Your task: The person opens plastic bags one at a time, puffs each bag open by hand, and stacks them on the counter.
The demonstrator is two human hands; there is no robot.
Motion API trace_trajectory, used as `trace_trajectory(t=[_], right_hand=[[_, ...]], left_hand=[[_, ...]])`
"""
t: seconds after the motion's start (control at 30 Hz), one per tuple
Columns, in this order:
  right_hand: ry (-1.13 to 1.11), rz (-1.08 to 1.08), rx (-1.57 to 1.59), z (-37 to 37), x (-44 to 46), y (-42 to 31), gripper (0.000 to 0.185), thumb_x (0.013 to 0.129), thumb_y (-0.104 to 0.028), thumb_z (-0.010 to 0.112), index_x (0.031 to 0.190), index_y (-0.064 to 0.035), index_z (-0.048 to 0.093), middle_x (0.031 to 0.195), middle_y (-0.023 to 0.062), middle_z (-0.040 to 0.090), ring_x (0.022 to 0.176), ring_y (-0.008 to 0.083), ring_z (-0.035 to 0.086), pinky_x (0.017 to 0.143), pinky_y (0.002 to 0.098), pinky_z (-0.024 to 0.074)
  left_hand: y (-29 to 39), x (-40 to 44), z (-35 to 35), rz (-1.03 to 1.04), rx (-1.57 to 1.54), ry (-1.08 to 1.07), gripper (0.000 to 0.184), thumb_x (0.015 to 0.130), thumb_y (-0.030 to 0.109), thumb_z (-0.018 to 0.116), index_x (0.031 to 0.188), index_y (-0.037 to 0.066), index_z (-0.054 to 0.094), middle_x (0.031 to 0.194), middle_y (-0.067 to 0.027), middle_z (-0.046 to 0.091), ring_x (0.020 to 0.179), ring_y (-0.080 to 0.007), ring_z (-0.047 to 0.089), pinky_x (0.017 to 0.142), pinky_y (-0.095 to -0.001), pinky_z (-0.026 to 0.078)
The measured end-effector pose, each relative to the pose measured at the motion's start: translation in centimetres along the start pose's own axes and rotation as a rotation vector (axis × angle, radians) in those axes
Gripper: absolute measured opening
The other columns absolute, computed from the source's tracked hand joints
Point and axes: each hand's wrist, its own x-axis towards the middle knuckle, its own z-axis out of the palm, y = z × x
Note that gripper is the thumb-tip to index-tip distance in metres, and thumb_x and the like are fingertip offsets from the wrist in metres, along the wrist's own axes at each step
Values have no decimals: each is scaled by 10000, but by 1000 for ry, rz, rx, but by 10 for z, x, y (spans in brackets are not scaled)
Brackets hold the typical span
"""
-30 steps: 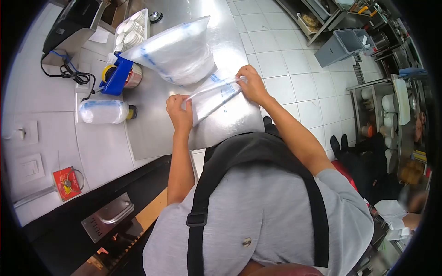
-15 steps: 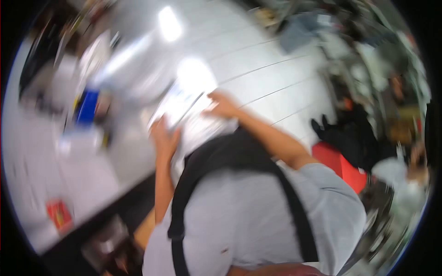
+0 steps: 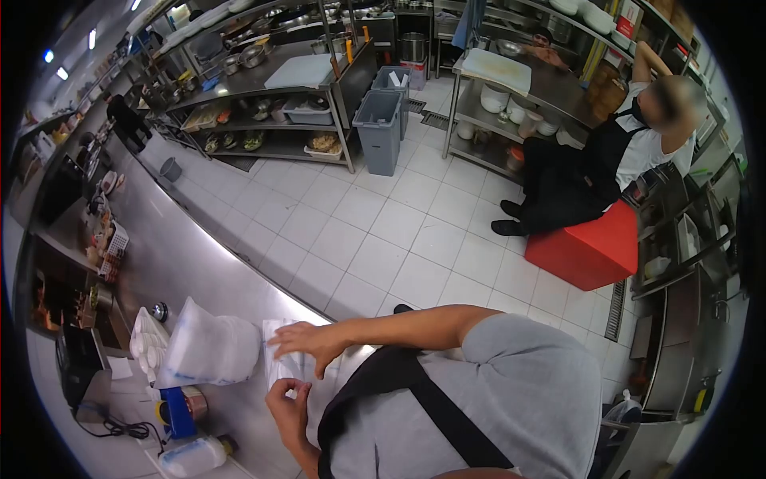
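Beneath my hands, a white, flat plastic packet [image 3: 277, 367] lies on the steel counter [image 3: 179, 231], partly covered by my fingers. My right hand [image 3: 307, 345] rests over its upper part with the fingers spread. Just below it, my left hand [image 3: 289, 409] is curled, thumb and forefinger pinched together at the packet's near side. Whatever sits in that pinch is too small to name. A bulging, translucent white plastic bag [image 3: 211, 347] stands beside the packet on the left.
White rolled bundles [image 3: 146, 343], a blue box [image 3: 177, 411], a white bottle [image 3: 194, 457] and a black machine [image 3: 80, 363] with a cable crowd the counter's left. A person [image 3: 610, 160] sits on a red box [image 3: 586, 247] at right. Grey bins [image 3: 379, 132] stand across the tiled floor.
The view has swung up and become sharp, taking in the kitchen. My right hand now spreads over the packet, closer to my left hand, whose thumb and forefinger have come together.
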Motion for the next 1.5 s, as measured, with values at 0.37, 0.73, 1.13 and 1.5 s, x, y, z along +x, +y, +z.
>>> trace_trajectory(t=[0.37,0.73,1.13,1.5], right_hand=[[-222,102,336,-84,38,-37,226,791,-184,798,858,-25,653,890,66,696,889,231,655,785,365,505],[-78,247,464,-98,56,-46,112,952,-79,619,958,14,681,865,58,666,834,136,614,805,309,530],[-128,281,632,-116,79,-55,98,875,-69,750,868,-13,670,792,5,659,788,59,598,732,239,481],[127,118,573,-126,129,-47,160,952,-131,673,915,13,732,703,1,634,637,55,525,610,219,421]], left_hand=[[38,3,-60,27,-237,105,193,780,-44,808,799,-12,619,749,-7,629,730,-80,538,729,-234,452],[67,0,-89,64,2,239,182,834,109,786,819,-6,646,783,-35,622,759,-123,554,713,-270,447],[70,15,-75,7,-403,431,97,933,92,709,959,-1,718,826,-20,708,782,-93,624,738,-237,484],[82,64,-90,109,-518,561,207,969,175,701,926,-27,713,788,-17,680,730,-57,607,651,-194,446]])
